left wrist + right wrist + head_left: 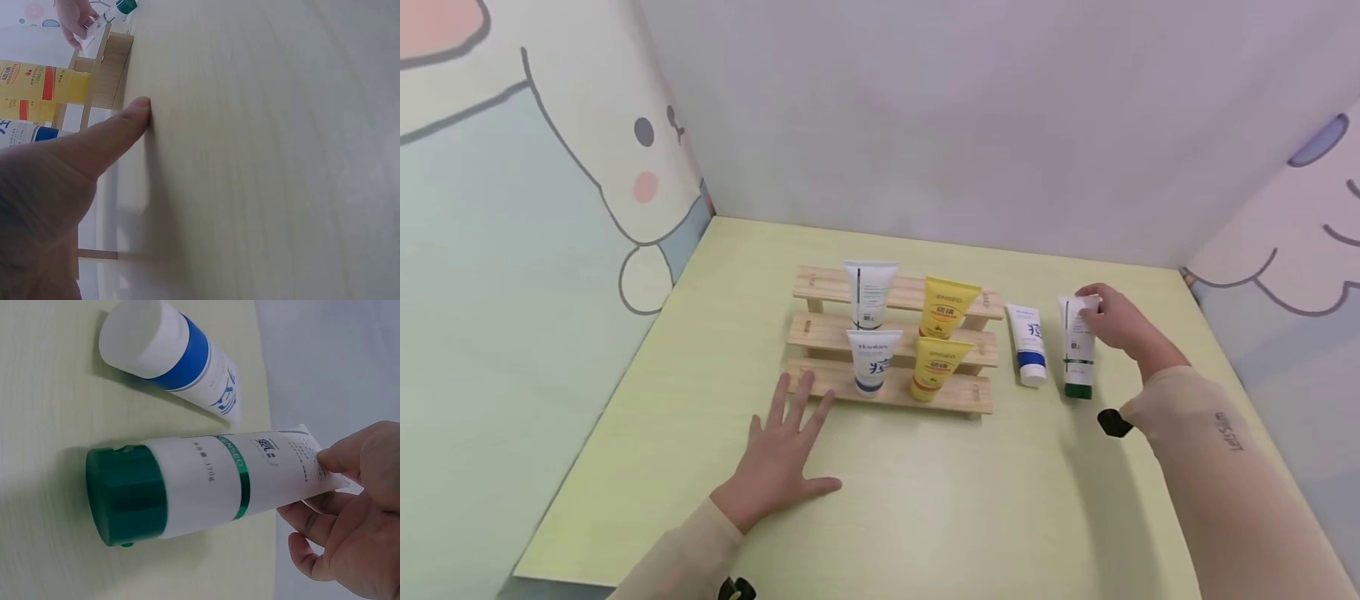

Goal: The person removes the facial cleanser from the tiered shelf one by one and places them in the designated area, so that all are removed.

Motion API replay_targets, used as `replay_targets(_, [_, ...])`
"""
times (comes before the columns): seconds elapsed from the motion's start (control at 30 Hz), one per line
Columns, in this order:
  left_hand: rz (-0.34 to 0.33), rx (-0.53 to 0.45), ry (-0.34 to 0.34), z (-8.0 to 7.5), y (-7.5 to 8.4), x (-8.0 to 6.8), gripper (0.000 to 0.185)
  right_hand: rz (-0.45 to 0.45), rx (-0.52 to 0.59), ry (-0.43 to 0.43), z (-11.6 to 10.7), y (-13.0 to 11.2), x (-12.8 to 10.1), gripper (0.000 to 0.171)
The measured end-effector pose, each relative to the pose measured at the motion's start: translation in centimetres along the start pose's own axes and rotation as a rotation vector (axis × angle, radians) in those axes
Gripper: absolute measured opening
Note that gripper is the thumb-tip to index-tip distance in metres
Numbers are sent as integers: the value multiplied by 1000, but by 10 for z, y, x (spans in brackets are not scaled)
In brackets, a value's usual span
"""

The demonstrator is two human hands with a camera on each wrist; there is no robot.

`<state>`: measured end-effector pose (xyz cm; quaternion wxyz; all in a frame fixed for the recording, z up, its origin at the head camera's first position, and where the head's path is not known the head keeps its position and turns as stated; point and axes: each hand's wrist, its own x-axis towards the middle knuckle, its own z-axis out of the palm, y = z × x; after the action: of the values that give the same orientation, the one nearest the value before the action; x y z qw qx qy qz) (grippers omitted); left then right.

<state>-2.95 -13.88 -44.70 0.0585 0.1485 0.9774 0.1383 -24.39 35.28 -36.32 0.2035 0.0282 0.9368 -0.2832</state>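
Green-capped tube (pixel 1077 346): while its flat crimped end is pinched, it lies off to the right of the rack (pixel 910 290), cap toward the person.
Right hand (pixel 1123 323): clamped on that end, thumb on the printed face, fingers behind.
Left hand (pixel 781 467): fingers spread well apart, holding nothing, tips at the rack's front left corner.
Pinched end: thin, and the cap end probably outweighs it; a loose pinch could let the tube swing or slip.
Loose blue-banded tube (pixel 1028 342): just beside, on the rack side; a low sideways sweep could knock it.
Rack tubes (pixel 936 367): four, caps down, wider at the top; a nudge from the left fingers could topple them.
Rear caps: hidden behind the front pair in the head view; which tier bears them, cannot tell.
Green cap (pixel 128 495): contact with the table (pixel 962 500) unclear.
Left fingertips: out of the left wrist view; touch on wood uncertain.
Sleeves (pixel 1217 442): cut off by the frame.
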Motion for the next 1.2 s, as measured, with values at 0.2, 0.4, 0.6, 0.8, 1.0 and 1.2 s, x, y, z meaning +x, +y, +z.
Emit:
replay_targets(0.2, [-6,5,0,0,1,-1,121,8,-6,75,17,15,17,63])
replay_targets(0.4, [4,8,10,2,2,-2,120,83,53,170,32,33,26,64])
replay_targets(0.6, [1,37,14,3,1,-1,121,106,7,135,29,34,26,67])
replay_targets(0.8, [1,45,15,2,1,0,120,19,-64,159,10,27,11,67])
replay_targets(1.0, [-1,43,31,1,2,-2,120,-185,98,371,-1,-5,-22,66])
replay_targets(1.2, [4,49,41,0,2,-3,120,-432,385,553,19,-37,-67,56])
